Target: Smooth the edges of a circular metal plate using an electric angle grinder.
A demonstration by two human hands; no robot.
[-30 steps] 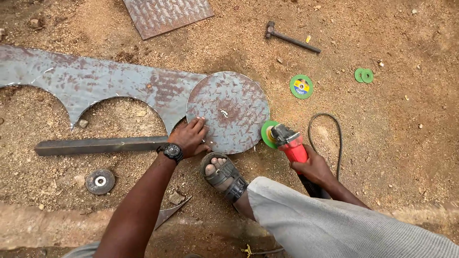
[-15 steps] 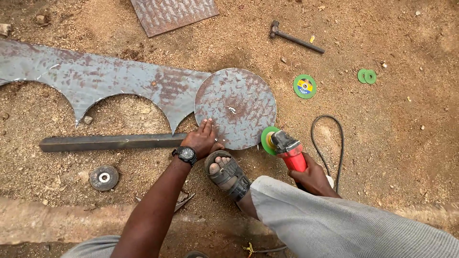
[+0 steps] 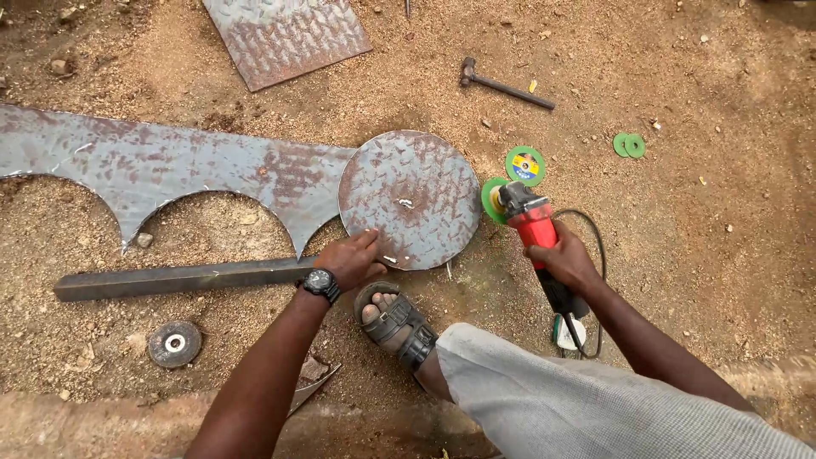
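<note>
Ground: sandy, gravelly dirt (image 3: 731, 255), with a raised earthen edge nearest the camera.
Leg: grey trouser leg (image 3: 578, 399); a foot in a dark strapped sandal (image 3: 398, 321) planted just below the disc.
Left hand (image 3: 353, 260): palm down, fingers spread flat, pressing the near edge of the round checker-plate steel disc (image 3: 410, 197); black wristwatch (image 3: 321, 283) on the wrist.
Right hand (image 3: 563, 260): closed around the body of a red angle grinder (image 3: 535, 228), whose green wheel (image 3: 493, 200) sits at the disc's right edge; contact cannot be judged.
Cable: black cord (image 3: 595, 255) loops beside the grinder.
Disc position: lying flat on the dirt, its left side meeting the long scalloped steel plate (image 3: 170, 166).
Steel bar (image 3: 178, 278): dark, lying below the scalloped plate, its right end by the left hand.
Worn grinding wheel (image 3: 174, 343): grey, on the dirt left of the arm.
Spare discs: one green with a blue and yellow label (image 3: 525, 165), just beyond the grinder; a green pair (image 3: 629, 145) further right.
Hammer (image 3: 501, 83): lying beyond the disc.
Checker-plate sheet (image 3: 285, 36): rusted, at the far edge.
</note>
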